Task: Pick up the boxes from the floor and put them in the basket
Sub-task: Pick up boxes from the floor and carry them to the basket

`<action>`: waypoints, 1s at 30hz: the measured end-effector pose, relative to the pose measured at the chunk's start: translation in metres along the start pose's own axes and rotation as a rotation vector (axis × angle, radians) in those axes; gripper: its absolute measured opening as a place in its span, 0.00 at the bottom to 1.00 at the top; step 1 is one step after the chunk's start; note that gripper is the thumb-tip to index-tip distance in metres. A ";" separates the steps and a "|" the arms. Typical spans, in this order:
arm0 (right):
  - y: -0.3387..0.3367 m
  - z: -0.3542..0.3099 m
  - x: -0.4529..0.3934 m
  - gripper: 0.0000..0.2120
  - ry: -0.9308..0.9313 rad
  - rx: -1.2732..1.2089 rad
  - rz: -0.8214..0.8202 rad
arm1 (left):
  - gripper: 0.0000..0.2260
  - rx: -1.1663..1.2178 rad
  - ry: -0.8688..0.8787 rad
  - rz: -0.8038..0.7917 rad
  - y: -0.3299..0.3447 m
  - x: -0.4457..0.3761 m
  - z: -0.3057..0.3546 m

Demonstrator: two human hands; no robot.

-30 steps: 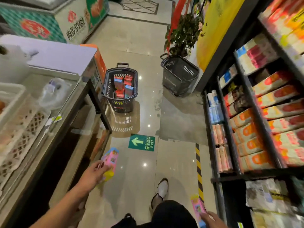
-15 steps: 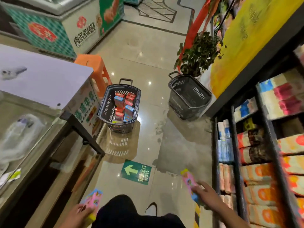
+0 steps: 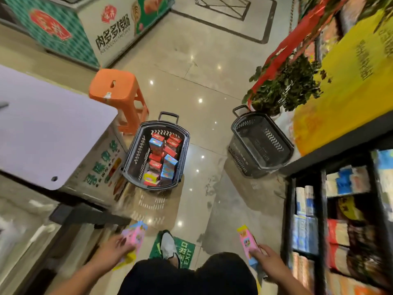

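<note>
My left hand (image 3: 112,253) grips a pink box (image 3: 136,235) with yellow and blue ends, low at the left of the head view. My right hand (image 3: 264,259) grips a second pink box (image 3: 246,243) at the lower right. Ahead on the tiled floor stands a dark plastic basket (image 3: 136,154) holding several red, blue and pink boxes (image 3: 162,158). Both hands are well short of it, about a step away. My shoe (image 3: 168,246) rests on a green exit sign on the floor.
A second, empty dark basket (image 3: 261,145) stands to the right beside a potted plant (image 3: 287,86). An orange stool (image 3: 119,92) and a freezer counter (image 3: 49,128) flank the left. Product shelves (image 3: 340,220) line the right side.
I have walked closer to the basket with boxes, which now looks larger and nearer. Both hands still carry their pink boxes; the left one has risen into fuller view.
</note>
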State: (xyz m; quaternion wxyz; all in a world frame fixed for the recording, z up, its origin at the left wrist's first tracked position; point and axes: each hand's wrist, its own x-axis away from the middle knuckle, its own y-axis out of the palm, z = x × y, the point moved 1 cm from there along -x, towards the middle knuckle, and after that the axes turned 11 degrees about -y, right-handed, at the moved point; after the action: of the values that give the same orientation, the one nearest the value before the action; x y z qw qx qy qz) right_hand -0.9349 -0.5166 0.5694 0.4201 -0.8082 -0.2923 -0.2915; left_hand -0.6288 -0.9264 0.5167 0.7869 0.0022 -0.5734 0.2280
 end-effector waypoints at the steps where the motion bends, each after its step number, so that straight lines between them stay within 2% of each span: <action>1: -0.002 -0.010 -0.007 0.12 0.014 0.009 0.009 | 0.32 0.012 0.017 0.028 -0.002 0.010 0.036; 3: -0.005 -0.040 -0.020 0.08 0.043 0.019 0.014 | 0.23 0.031 0.033 0.064 -0.010 0.002 0.098; 5: -0.012 -0.070 -0.040 0.05 0.040 0.042 -0.006 | 0.26 0.082 0.111 0.058 -0.018 0.001 0.163; 8: -0.023 -0.102 -0.092 0.09 0.057 0.080 -0.018 | 0.22 0.134 0.152 0.072 -0.029 -0.020 0.210; 10: -0.030 -0.126 -0.136 0.10 0.026 0.147 -0.063 | 0.24 0.191 0.109 0.100 -0.034 -0.035 0.226; 13: -0.032 -0.172 -0.212 0.14 -0.022 0.277 -0.156 | 0.09 0.297 0.024 0.106 -0.032 -0.053 0.234; 16: -0.026 -0.240 -0.281 0.25 -0.106 0.303 -0.220 | 0.08 0.458 -0.119 0.157 -0.027 -0.064 0.236; 18: -0.016 -0.294 -0.304 0.21 -0.182 0.333 -0.276 | 0.09 0.576 -0.245 0.166 -0.023 -0.080 0.234; 20: 0.004 -0.347 -0.315 0.14 -0.263 0.310 -0.322 | 0.07 0.665 -0.326 0.186 -0.016 -0.099 0.234; 22: 0.031 -0.380 -0.336 0.13 -0.258 0.266 -0.392 | 0.09 0.751 -0.353 0.156 -0.008 -0.119 0.246; 28: 0.149 -0.426 -0.383 0.17 -0.205 0.207 -0.555 | 0.20 1.011 -0.429 0.024 -0.002 -0.209 0.293; 30: 0.192 -0.434 -0.400 0.20 -0.230 0.221 -0.557 | 0.22 1.028 -0.440 0.042 -0.006 -0.245 0.305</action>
State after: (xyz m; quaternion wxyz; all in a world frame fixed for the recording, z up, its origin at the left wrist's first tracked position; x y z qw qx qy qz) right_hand -1.1583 -1.0680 0.3923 0.3736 -0.6743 -0.5778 -0.2683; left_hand -0.9601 -1.0997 0.4016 0.5417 0.4218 -0.5392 0.4878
